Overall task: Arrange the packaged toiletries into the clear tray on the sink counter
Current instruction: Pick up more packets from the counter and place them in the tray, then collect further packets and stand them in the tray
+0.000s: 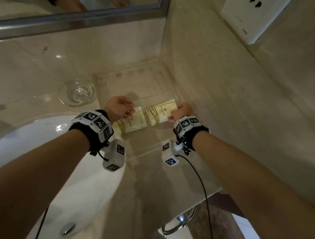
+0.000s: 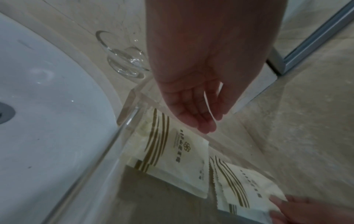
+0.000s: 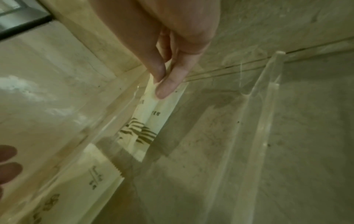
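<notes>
A clear tray point(image 1: 143, 153) point(image 2: 114, 136) point(image 3: 266, 106) stands on the marble counter against the right wall. Two cream packets with gold stripes are inside it. The left packet point(image 1: 133, 123) point(image 2: 178, 151) point(image 3: 99, 178) lies flat. My right hand point(image 1: 181, 112) point(image 3: 164, 78) pinches the right packet point(image 1: 161, 112) point(image 2: 243, 186) point(image 3: 153, 118) by its right edge between thumb and forefinger, low in the tray. My left hand point(image 1: 119, 107) point(image 2: 199, 109) hovers over the left packet's far end, with a thin clear packet point(image 1: 137, 102) held edge-on between thumb and fingers.
A small glass dish point(image 1: 76, 92) point(image 2: 124, 60) sits just left of the tray. The white basin point(image 1: 48, 176) fills the near left. A mirror frame point(image 1: 78, 23) runs along the back; a white socket plate point(image 1: 256, 14) is on the right wall. A chrome ring point(image 1: 180, 222) hangs below the counter edge.
</notes>
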Demonstrator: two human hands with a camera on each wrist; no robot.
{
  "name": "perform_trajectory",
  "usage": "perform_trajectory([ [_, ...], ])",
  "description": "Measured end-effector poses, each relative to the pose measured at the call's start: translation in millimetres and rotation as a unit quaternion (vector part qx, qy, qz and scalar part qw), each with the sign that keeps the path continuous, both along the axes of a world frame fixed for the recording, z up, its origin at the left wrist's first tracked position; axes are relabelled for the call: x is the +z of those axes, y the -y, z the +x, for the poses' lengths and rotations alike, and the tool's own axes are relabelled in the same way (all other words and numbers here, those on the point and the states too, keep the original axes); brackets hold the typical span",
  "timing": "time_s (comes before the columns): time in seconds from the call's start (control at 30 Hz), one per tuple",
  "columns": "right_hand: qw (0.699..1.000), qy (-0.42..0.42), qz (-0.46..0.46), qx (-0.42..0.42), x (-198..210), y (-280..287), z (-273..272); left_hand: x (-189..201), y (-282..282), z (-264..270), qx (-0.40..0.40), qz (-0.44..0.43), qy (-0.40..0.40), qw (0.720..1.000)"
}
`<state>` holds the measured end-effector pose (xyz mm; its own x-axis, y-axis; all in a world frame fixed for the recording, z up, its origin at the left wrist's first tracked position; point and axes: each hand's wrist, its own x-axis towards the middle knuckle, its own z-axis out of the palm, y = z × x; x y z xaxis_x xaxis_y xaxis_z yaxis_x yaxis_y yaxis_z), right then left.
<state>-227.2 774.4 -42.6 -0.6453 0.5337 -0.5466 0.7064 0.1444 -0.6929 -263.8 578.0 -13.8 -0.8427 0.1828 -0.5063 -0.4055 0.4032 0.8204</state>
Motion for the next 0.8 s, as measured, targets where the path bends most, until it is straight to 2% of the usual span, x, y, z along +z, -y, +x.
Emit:
perform_trajectory([
  [0.17, 0.998, 0.013, 0.062, 0.012, -19, -5, -8, 1, 5, -3, 0.008, -0.024, -0.039, 0.999],
  [0.23, 0.996, 0.019, 0.081, 0.029, -14, -1, -9, 3, 7, -4, 0.012, -0.026, -0.045, 0.999],
  [0.43, 0.990, 0.031, 0.136, 0.017, 39, 16, -5, 23, 22, -1, 0.012, 0.001, -0.059, 0.998],
  [0.57, 0.981, -0.040, 0.184, 0.057, 72, 46, -4, 48, 52, 6, 0.026, 0.014, -0.089, 0.996],
  [0.7, 0.969, -0.147, 0.158, 0.119, 96, 116, -3, 68, 103, 19, 0.065, 0.017, -0.119, 0.991],
  [0.8, 0.955, -0.189, 0.134, 0.184, 103, 182, 3, 91, 155, 36, 0.100, 0.035, -0.140, 0.984],
])
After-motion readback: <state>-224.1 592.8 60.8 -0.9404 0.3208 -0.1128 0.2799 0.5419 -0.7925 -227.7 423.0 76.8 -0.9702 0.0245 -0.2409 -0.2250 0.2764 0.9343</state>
